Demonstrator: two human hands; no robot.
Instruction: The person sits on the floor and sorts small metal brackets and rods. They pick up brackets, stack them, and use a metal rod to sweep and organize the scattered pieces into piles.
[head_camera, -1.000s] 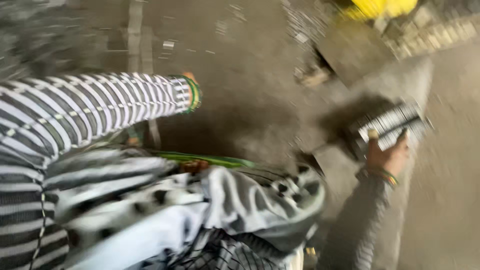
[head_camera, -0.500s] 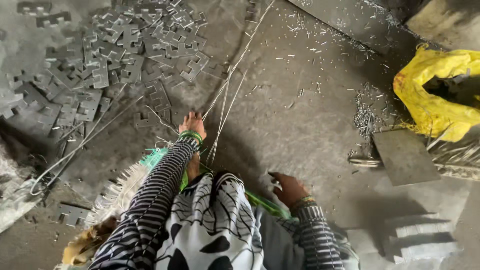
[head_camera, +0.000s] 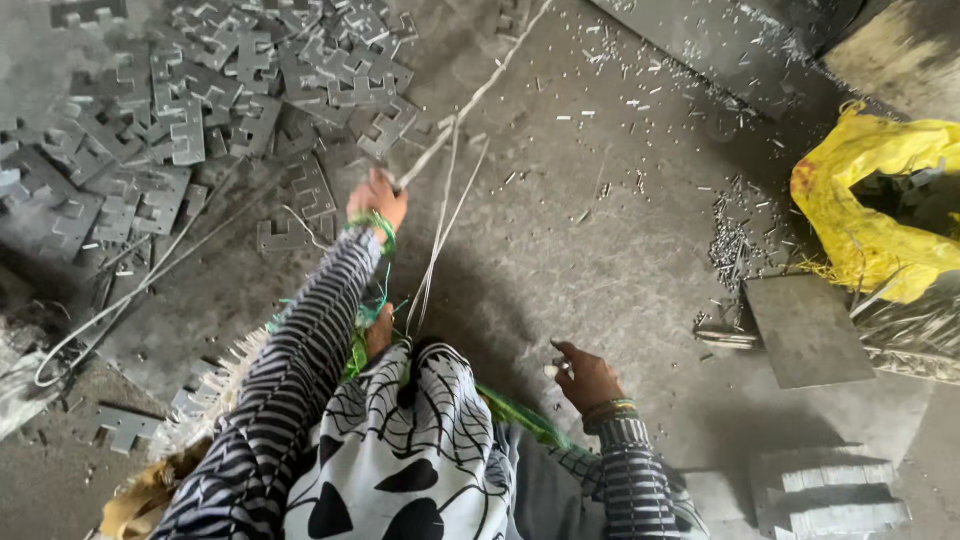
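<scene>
L hand (head_camera: 377, 203) is stretched fwd, fist clamped on a bundle of thin pale wires (head_camera: 440, 215) that run up across the concrete floor (head_camera: 600, 260) & back toward the lap; R hand (head_camera: 585, 377) sits low by the knee w/ fingers curled, maybe pinching sth small & pale, can't tell for sure. Risk as I see it: wires could snag on the pile of flat grey metal cut-outs (head_camera: 190, 90) just beside them, or slip thru the fist & whip/cut the palm, since they're thin & taut. Loose metal bits near the yellow sack (head_camera: 870, 220) could also catch a strand.
</scene>
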